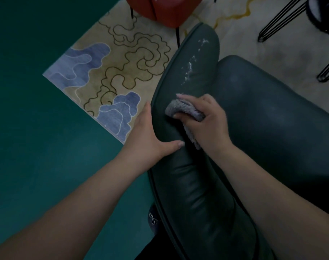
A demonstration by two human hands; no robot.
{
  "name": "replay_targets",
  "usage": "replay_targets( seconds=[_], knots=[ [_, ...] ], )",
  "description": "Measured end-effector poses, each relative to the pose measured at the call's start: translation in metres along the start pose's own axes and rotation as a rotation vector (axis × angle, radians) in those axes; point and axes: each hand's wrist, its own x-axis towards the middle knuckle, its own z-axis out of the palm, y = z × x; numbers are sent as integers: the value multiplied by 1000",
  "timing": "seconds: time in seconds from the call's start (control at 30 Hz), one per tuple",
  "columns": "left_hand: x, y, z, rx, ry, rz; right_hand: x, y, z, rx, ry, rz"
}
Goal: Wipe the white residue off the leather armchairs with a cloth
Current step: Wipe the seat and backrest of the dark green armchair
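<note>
Head view, looking down along a dark green leather armchair. Nearest the camera, two bare forearms reached forward over the padded armrest, with a dark shoe showing on the green floor just beside the chair's piped edge. The left hand lay flat against the armrest's outer side, fingers straight and thumb pressed across the top, grasping nothing. The right hand clenched a bunched grey cloth, thumb below and fingers curled over it, pressing it onto the top of the armrest; a loose end of the cloth hung under the wrist. Beyond the cloth, white residue speckled the armrest in a broken line toward its far end. To the right lay the seat cushion. Farther off, a patterned rug with blue patches covered the floor, bearing a red chair and black wire legs.
</note>
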Motion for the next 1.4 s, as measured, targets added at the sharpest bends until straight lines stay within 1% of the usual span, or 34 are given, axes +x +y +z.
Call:
replay_targets(
  seconds=[0.03,0.07,0.13,0.17,0.2,0.23,0.3,0.33,0.37,0.47,0.5,0.53,0.6,0.67,0.7,0.8,0.83,0.9,0.97,1.0,1.03,1.13,1.2,1.27,1.33,1.4],
  knots=[
    [7,2,0,5,-3,2,8,4,2,-48,-5,-8],
    [12,2,-1,0,-7,6,20,8,1,-65,33,34],
    [19,3,-1,-10,-5,17,45,13,-5,-23,134,168],
    [22,4,-1,-5,0,24,53,15,-7,12,169,195],
    [26,4,-1,7,7,33,56,16,-8,46,165,174],
    [29,4,-1,21,13,43,55,16,-7,48,114,98],
    [37,4,0,45,23,51,48,17,-1,-68,-32,-114],
    [41,5,-1,49,23,50,50,21,0,-123,-61,-158],
    [45,6,-1,47,18,49,60,23,-1,-153,-42,-129],
    [59,10,-3,59,16,64,99,31,-13,-148,141,76],
    [63,13,-4,76,23,73,106,32,-16,-111,176,109],
    [69,16,-5,88,28,85,108,30,-15,-45,186,107],
    [82,21,-4,89,30,110,103,24,-8,22,103,6],
    [93,24,-4,79,24,128,97,23,-1,-60,-13,-107],
    [97,24,-4,87,20,126,102,25,-2,-92,-5,-92],
    [106,26,-5,137,10,117,129,37,-19,-108,149,57],
    [108,28,-5,144,8,121,135,39,-23,-88,169,60],
    [117,33,-5,137,7,135,138,34,-22,-45,105,-43],
    [128,39,-5,121,19,150,135,33,-13,-133,22,-182],
    [135,43,-4,126,24,153,136,35,-12,-165,22,-185],
    [142,47,-4,137,25,157,140,40,-14,-173,52,-133],
    [166,57,-1,170,44,175,162,55,-31,-140,231,60],
    [178,62,1,177,60,176,168,59,-35,-54,293,94],
    [184,63,4,173,91,185,165,58,-27,-6,237,21],
    [185,60,6,181,118,180,159,60,-19,-54,171,-35],
    [186,58,8,203,137,175,171,66,-24,-69,225,57]
  ],
)
